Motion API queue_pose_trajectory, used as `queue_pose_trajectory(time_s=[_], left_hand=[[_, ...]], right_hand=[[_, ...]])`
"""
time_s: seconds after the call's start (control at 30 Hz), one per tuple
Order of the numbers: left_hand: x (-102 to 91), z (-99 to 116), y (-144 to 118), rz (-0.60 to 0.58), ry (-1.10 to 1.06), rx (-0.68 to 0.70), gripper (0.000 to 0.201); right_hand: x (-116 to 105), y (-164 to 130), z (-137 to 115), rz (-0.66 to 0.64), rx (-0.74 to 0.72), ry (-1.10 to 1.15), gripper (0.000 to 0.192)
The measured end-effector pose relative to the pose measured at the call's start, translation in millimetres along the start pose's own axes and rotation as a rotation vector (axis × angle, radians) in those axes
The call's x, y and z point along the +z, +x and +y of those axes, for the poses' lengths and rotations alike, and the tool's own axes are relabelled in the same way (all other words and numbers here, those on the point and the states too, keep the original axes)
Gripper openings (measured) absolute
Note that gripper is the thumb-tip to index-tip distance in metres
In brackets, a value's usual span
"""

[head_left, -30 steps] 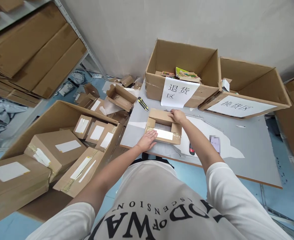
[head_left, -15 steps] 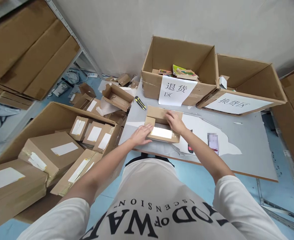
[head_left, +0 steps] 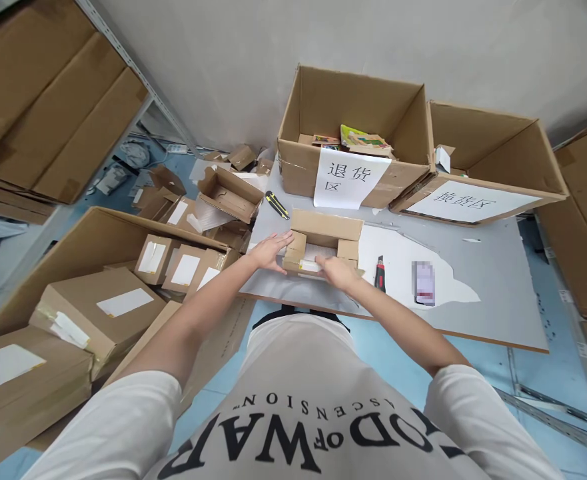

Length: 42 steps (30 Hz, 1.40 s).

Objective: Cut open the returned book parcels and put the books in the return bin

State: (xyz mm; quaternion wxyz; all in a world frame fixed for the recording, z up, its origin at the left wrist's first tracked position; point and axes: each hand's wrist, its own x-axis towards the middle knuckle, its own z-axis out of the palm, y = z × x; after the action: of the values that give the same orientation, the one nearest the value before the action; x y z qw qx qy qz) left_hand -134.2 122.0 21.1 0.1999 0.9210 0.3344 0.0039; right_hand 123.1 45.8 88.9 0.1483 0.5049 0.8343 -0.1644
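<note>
A small cardboard box (head_left: 327, 227) stands on the table before me, its flaps spread and its far flap upright. Something pale lies inside, too indistinct to name. My left hand (head_left: 272, 252) is against the box's left side, with its fingers apart. At the near edge, my right hand (head_left: 337, 271) has its fingers closed on the front flap, beside a white label (head_left: 310, 265). A red-and-black box cutter (head_left: 380, 275) rests on white paper to the right of that hand. Behind the box, to its left, is a yellow-and-black box cutter (head_left: 277, 205).
Two big open cartons (head_left: 293, 170) (head_left: 553, 190) with paper signs stand at the table's back; the left one holds booklets (head_left: 366, 140). A phone (head_left: 424, 283) lies to the right. At left, a large carton (head_left: 98, 230) is full of labelled parcels, near discarded boxes (head_left: 230, 193).
My right hand has moved from the box's back right to its front flap, which is now folded outward. My left hand has slid slightly left and up.
</note>
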Motion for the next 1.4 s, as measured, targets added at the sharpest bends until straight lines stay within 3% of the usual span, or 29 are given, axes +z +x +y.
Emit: queue_pose_trajectory(time_s=[0.1,0.23,0.33,0.43,0.63,0.77,0.87,0.93,1.0,1.13,1.3,1.4], left_hand=[[0.5,-0.7,-0.3,-0.008,0.001,0.006,0.110],[3.2,1.6,-2.0,0.001,0.012,-0.002,0.109],[3.3,4.5,-3.0,-0.015,0.023,-0.010,0.107],[-1.2,6.2,-3.2,-0.045,0.054,-0.013,0.104],[-20.2,16.9,-5.2,-0.113,0.136,-0.054,0.091],[-30.2,40.2,7.8,-0.002,0.168,-0.092,0.059],[-30.1,62.2,32.3,0.038,0.187,0.041,0.046],[-26.0,74.8,50.3,-0.023,0.212,0.156,0.040],[-19.9,83.6,64.2,-0.127,0.267,0.184,0.034],[-7.2,92.6,74.0,-0.209,0.372,0.064,0.030],[2.8,106.9,76.5,-0.164,0.359,-0.092,0.030],[4.5,113.2,79.5,-0.067,0.280,-0.330,0.049]], right_hand=[[26.2,-27.8,-19.4,0.102,-0.074,-0.026,0.039],[77.8,-48.4,-31.2,0.268,-0.218,-0.035,0.051],[105.0,-47.5,-29.9,0.282,-0.235,-0.009,0.056],[113.3,-44.4,-28.6,0.277,-0.226,0.016,0.057],[90.7,-50.4,-22.3,0.324,-0.225,0.208,0.046],[49.0,-39.7,2.1,0.298,-0.127,0.332,0.043],[15.7,-17.3,18.5,0.202,-0.040,0.192,0.041],[1.9,-0.5,21.1,0.098,-0.022,0.053,0.038],[-2.8,13.4,17.2,-0.006,0.008,-0.074,0.036],[4.4,26.3,2.5,-0.096,0.122,-0.194,0.037],[3.9,26.0,-12.5,-0.123,0.198,-0.247,0.030],[-4.2,20.3,-14.2,-0.152,0.322,-0.362,0.030]])
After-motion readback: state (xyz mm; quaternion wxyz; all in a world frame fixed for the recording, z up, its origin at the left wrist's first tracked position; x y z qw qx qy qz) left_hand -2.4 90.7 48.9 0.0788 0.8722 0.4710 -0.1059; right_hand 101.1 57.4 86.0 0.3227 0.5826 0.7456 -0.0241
